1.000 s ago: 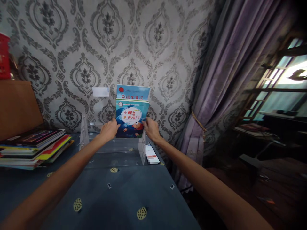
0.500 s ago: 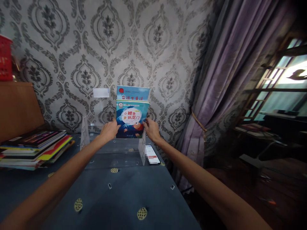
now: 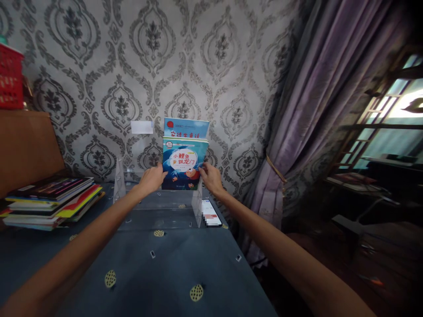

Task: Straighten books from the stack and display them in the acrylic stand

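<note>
A wall point(image 3: 220, 26) papered in grey damask fills the far side of the room, and before it stretches a table point(image 3: 158, 284) under a dark blue cloth printed with yellow dotted fruit shapes. A purple curtain point(image 3: 317, 114), tied with a cord, hangs on the right, with a window point(image 3: 390, 110) beyond it in a dim area. At the far left stands a brown box-like piece point(image 3: 26, 149); a clear stand point(image 3: 197, 209) with side panels and stepped tiers sits on the far part of the table. Left of it lies an uneven pile of books point(image 3: 53, 202), and above the pile a red basket point(image 3: 10, 79) rests on the brown piece. At the stand's right end, a light blue book point(image 3: 194, 127) rises behind the front book point(image 3: 178, 176), which hides its lower part. The front book is upright, cover toward the near side, title right way up, long axis vertical; whether its bottom bears on a tier cannot be told. The left hand point(image 3: 152, 179) grips its left edge, and the right hand point(image 3: 210, 178) pinches its right edge. A lit phone point(image 3: 213, 211) lies just right of the stand.
</note>
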{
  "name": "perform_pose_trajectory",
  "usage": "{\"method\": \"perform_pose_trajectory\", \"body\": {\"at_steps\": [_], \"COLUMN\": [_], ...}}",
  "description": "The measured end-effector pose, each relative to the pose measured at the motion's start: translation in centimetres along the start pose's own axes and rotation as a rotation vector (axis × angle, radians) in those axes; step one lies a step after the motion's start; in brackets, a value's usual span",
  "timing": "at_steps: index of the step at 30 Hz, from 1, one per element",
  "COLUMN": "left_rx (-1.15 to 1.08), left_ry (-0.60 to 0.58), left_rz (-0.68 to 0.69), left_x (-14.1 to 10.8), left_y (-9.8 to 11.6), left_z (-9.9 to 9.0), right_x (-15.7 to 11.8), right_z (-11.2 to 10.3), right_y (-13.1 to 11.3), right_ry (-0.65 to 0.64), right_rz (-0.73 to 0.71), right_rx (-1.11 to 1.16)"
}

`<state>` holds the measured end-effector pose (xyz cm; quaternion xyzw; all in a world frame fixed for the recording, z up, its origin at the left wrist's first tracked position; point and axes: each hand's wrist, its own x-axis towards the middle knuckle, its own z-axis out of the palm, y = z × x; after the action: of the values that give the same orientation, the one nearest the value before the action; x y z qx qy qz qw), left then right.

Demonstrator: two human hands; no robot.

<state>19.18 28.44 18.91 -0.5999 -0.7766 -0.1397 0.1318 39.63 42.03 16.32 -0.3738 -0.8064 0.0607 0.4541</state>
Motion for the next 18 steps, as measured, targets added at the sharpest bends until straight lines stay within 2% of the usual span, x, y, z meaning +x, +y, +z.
{"method": "perform_pose_trajectory", "body": {"at_steps": [9,18], "left_rx": [-0.052,-0.058], "left_ry": [-0.008,0.034], "left_rz": [0.073,0.038], "left_x": [0.0,-0.8], "left_y": [-1.5,-1.5], "left_z": [-0.1,-0.3], "right_x": [0.0,-0.6], "right_z": [0.0,0.4], "right_y": [0.7,1.3], "right_ry": [-0.041,-0.028], "right_rz": [0.032,0.067], "right_rx": [0.068,0.167]}}
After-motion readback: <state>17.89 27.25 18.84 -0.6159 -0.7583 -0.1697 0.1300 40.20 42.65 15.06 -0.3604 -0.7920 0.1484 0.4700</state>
